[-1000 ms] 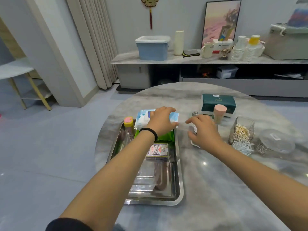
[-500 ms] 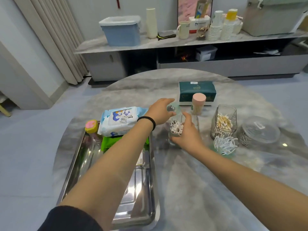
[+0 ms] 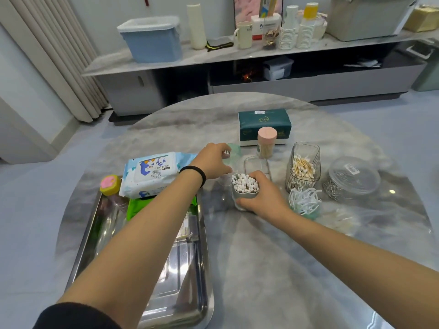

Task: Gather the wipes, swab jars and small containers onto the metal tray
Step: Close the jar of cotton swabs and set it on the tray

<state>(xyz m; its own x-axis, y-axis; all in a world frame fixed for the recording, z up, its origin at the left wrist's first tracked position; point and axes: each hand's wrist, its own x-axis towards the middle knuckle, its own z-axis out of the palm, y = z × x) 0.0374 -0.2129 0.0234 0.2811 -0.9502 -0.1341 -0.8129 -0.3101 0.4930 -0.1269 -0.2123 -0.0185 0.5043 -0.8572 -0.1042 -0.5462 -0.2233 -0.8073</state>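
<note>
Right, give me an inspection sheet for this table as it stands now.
Surface: round marble table, glossy, with light glare.
Job's things: metal tray at the near left; baby wipes pack lying across its far end over a green pack; open jar of white swabs off the tray; clear jar of wooden-stick swabs and round clear container on the table to its right.
Clutter: green tissue box, pink-lidded jar.
Grippers: right hand wrapped around the white swab jar; left hand with fingers closing on a small clear container.
Cables: nothing seen.
Surroundings: low sideboard with a blue bin and stacked cups.
</note>
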